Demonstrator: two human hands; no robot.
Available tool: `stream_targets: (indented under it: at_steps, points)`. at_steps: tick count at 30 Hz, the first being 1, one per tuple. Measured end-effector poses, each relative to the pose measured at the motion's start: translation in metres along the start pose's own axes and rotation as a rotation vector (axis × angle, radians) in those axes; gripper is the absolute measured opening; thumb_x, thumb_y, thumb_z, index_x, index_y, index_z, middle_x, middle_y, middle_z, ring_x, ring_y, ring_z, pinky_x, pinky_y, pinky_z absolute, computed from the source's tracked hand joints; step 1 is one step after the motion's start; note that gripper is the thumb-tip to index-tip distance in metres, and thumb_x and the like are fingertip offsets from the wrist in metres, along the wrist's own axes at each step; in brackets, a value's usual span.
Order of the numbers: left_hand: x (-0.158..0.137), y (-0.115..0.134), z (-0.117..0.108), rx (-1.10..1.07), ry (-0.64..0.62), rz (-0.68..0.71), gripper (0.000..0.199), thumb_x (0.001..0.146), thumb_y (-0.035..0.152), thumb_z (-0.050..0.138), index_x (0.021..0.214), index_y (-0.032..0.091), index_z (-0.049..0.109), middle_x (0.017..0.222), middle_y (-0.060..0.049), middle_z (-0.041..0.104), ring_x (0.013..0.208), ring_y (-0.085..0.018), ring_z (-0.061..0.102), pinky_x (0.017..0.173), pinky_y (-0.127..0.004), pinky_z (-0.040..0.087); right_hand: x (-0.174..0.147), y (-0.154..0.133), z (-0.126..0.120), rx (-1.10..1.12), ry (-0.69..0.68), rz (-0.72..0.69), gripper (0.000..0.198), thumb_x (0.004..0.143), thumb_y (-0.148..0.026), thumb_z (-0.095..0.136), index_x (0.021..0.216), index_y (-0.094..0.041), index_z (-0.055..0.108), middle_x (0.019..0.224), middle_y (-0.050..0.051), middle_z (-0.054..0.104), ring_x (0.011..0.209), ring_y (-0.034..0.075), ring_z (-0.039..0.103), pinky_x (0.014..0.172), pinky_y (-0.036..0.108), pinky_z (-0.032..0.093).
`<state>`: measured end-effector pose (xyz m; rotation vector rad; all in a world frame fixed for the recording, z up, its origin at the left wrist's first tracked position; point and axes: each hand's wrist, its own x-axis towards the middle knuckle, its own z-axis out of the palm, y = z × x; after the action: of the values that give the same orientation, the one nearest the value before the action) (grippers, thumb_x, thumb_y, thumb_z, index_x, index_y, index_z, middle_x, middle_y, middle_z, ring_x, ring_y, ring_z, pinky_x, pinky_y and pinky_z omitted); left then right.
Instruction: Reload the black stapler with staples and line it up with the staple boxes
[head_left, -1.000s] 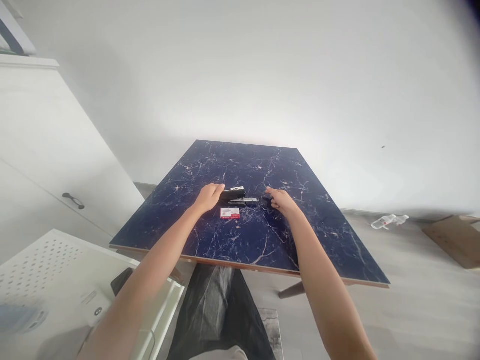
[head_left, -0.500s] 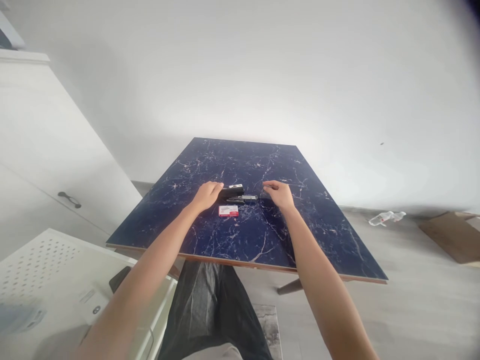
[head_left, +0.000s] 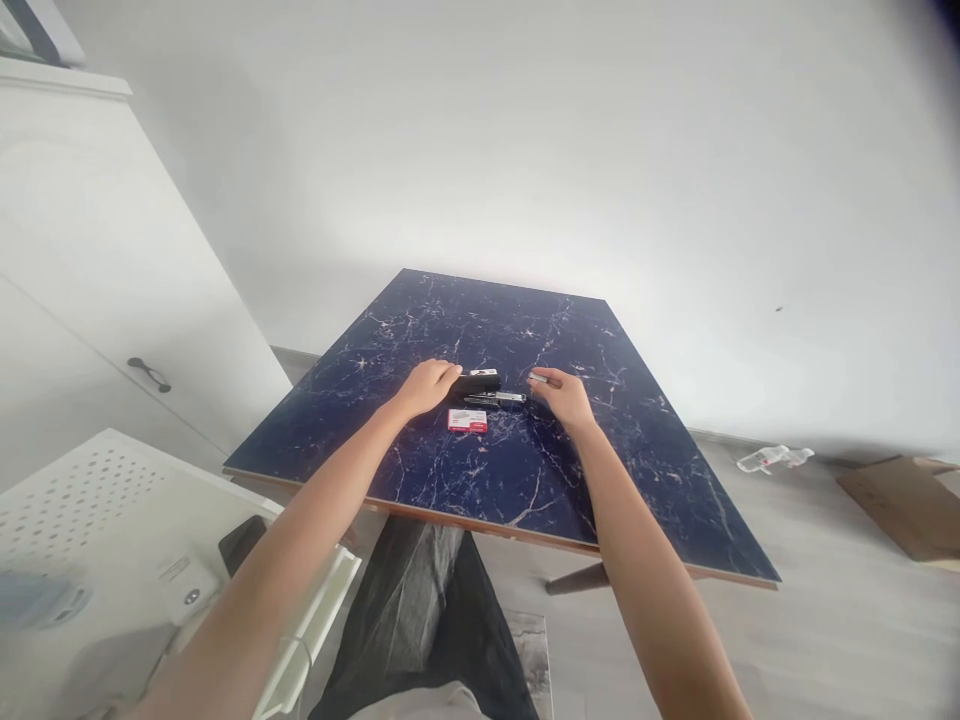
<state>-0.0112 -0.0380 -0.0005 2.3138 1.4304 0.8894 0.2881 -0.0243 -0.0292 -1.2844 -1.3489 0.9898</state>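
A black stapler [head_left: 476, 384] lies opened on the blue marbled table, its silver staple channel [head_left: 511, 397] sticking out to the right. My left hand [head_left: 429, 385] is closed on the stapler's left end, and the fingers hide that part. To the right of the channel, my right hand [head_left: 562, 393] pinches a small silvery strip of staples [head_left: 537, 378], apart from the stapler. A red and white staple box [head_left: 467, 420] rests just in front of the stapler. Behind the stapler, a small white and black item [head_left: 484, 372] is partly hidden.
The blue marbled table [head_left: 525, 475] stands against a white wall. At left are a white cabinet [head_left: 142, 270] and a low white unit [head_left: 97, 540] with a dark phone-like object [head_left: 241, 542]. Clear plastic bottles [head_left: 772, 458] and a cardboard box [head_left: 900, 500] lie on the floor at right.
The view has turned slightly. My right hand has tilted, so the silvery strip in its fingers shows more clearly. My left hand stays on the stapler.
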Motion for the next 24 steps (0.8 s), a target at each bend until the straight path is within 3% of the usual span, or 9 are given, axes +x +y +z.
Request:
stream_targets:
  at_steps: [5,12,21,24]
  points:
    - [0.0,-0.001,-0.001,0.001,-0.004,0.0,0.052,0.104,0.049,0.032,0.072,0.02,0.061,0.077,-0.008,0.065,0.077,-0.024,0.06,0.072,-0.036,0.042,-0.007,-0.012,0.003,-0.11,-0.008,-0.096,0.031,0.085,-0.041,0.069,0.105,-0.019,0.074,0.101,0.009,0.078,0.097,0.024,0.073,0.094,0.042,0.055]
    - [-0.002,0.001,-0.001,-0.06,0.021,0.007,0.047,0.104,0.045,0.034,0.088,0.018,0.068,0.1,-0.008,0.066,0.09,-0.022,0.062,0.082,-0.035,0.046,-0.02,-0.024,0.009,-0.442,-0.372,-0.247,0.027,0.09,-0.042,0.065,0.109,-0.027,0.076,0.113,0.003,0.076,0.102,0.023,0.071,0.098,0.039,0.051]
    - [-0.001,-0.001,0.003,-0.073,0.022,-0.021,0.045,0.104,0.045,0.035,0.095,0.018,0.07,0.107,-0.007,0.066,0.095,-0.022,0.063,0.089,-0.036,0.047,-0.018,-0.023,0.01,-0.523,-0.365,-0.322,0.021,0.091,-0.037,0.065,0.106,-0.031,0.079,0.114,-0.001,0.077,0.107,0.025,0.071,0.101,0.039,0.05]
    - [0.0,-0.003,0.004,-0.072,0.026,-0.019,0.045,0.104,0.045,0.035,0.095,0.018,0.069,0.104,-0.007,0.066,0.094,-0.022,0.063,0.088,-0.035,0.047,-0.019,-0.023,0.01,-0.532,-0.336,-0.312,0.019,0.088,-0.035,0.068,0.102,-0.03,0.079,0.108,0.0,0.078,0.099,0.024,0.073,0.096,0.038,0.053]
